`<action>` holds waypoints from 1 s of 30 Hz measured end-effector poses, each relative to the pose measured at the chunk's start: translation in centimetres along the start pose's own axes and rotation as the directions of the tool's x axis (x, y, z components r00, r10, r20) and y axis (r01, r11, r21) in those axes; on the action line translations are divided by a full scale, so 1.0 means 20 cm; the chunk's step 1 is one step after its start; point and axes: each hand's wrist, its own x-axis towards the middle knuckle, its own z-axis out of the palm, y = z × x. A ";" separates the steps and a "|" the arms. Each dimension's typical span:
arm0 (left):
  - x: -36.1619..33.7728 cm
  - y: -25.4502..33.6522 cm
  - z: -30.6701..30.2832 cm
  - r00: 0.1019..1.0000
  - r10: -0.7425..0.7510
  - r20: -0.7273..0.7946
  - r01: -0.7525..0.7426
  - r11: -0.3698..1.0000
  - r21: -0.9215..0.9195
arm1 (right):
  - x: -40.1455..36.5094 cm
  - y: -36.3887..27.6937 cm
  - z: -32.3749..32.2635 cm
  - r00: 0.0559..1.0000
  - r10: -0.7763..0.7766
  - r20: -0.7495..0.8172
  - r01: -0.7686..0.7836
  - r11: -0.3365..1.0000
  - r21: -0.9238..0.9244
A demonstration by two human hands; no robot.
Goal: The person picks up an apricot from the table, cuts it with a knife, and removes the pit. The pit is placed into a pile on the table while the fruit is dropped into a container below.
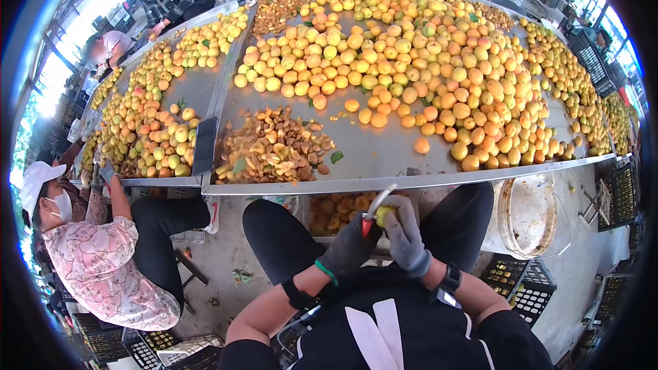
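Note:
My left hand (347, 243), in a dark glove, is closed round a red-handled tool (368, 225) with a curved metal end. Close against it, my right hand (406, 233) in a grey glove grips a yellow-green fruit (384, 214) at the tool. Both hands are above my lap, just below the metal table's front edge (356, 183). Beneath them, a crate of cut orange fruit (327, 214) is partly hidden by my left hand. On the table lie many whole apricots (473, 96) and a heap of cut pieces and pits (271, 147).
A co-worker in a pink shirt (106, 267) sits at the left; other people sit round the table's far side. At the right are a white bucket (531, 216) and a black crate (534, 293). A metal divider (223, 89) splits the table.

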 end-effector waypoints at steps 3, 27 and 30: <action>0.01 0.07 -0.07 0.942 -0.136 0.307 0.324 0.605 -0.727 | 0.07 0.01 -0.05 0.946 -0.308 0.097 0.323 0.902 -0.287; 0.02 0.20 -0.42 0.964 -0.219 0.153 0.258 0.617 -0.743 | 0.17 -0.08 -0.16 0.995 -0.065 0.079 0.081 0.974 -0.210; 0.01 0.17 -0.36 0.992 -0.110 0.058 0.123 0.795 -0.594 | 0.16 -0.12 -0.17 0.934 0.279 0.225 -0.357 0.788 0.502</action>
